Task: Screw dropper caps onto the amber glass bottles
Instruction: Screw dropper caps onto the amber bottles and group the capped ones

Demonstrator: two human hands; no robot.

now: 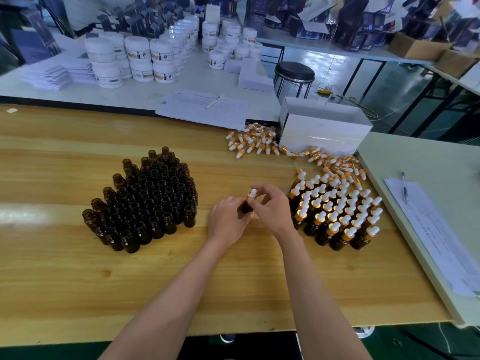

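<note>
My left hand (pixel 228 219) grips an amber glass bottle (pixel 246 207) held upright over the wooden table (pixel 78 281). My right hand (pixel 270 203) pinches the gold-collared dropper cap (pixel 252 194) with a white bulb that sits on the bottle's neck. To the left stands a dense cluster of open amber bottles (pixel 145 198). On the right stands a group of capped bottles (pixel 337 211). Loose dropper caps (pixel 254 142) lie in a heap behind them, trailing toward the capped group.
A white cardboard box (pixel 324 126) sits at the back right by the loose caps. Papers with a pen (pixel 205 106) lie behind, and more papers with a pen (pixel 426 219) on the grey table at right. White jars (pixel 135 58) crowd the far table. A black stool (pixel 294 74) stands beyond.
</note>
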